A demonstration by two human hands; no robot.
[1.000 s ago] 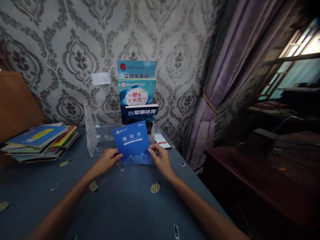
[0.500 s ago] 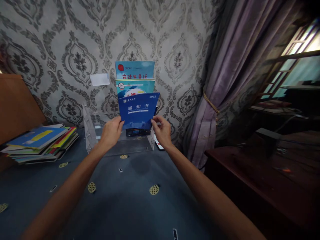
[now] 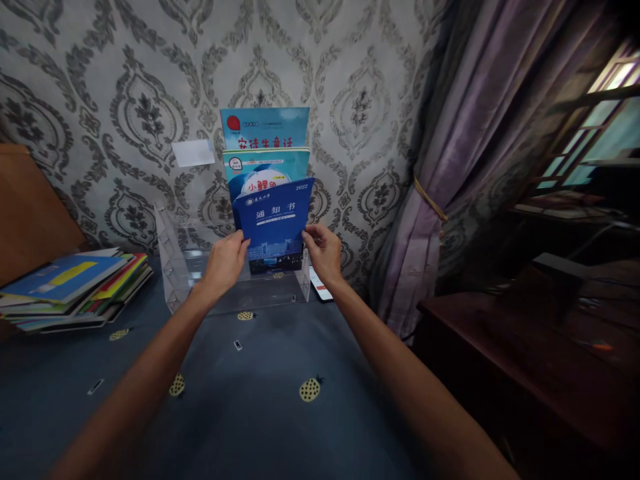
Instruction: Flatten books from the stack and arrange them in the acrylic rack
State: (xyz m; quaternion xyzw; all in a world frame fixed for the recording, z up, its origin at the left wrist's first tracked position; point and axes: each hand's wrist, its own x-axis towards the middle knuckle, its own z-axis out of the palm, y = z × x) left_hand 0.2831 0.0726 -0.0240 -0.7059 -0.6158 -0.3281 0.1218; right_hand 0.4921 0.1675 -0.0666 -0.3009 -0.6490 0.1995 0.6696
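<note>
A dark blue booklet (image 3: 274, 217), marked 2022, is held upright and slightly tilted between my two hands. My left hand (image 3: 226, 261) pinches its left edge, and my right hand (image 3: 324, 252) pinches the right edge with thumb and fingers. Around the booklet's lower part stands a clear plastic rack (image 3: 173, 267) with stepped sides. Behind the booklet, a light blue-green book (image 3: 295, 163) stands upright, and a taller blue book (image 3: 265, 127) rises at the back. Whether the booklet's bottom edge touches the rack I cannot tell.
A stack of books and folders (image 3: 65, 287) lies on the left of the blue tablecloth (image 3: 240, 413). A phone (image 3: 320, 285) lies by the rack's right side. A white paper label (image 3: 193, 153) is behind the rack. A purple curtain (image 3: 440, 147) and a dark red desk (image 3: 525, 373) are on the right.
The booklet has tipped a little, its right side higher, and sits slightly lower against the rack. Both hands keep their grip. The view has shifted slightly.
</note>
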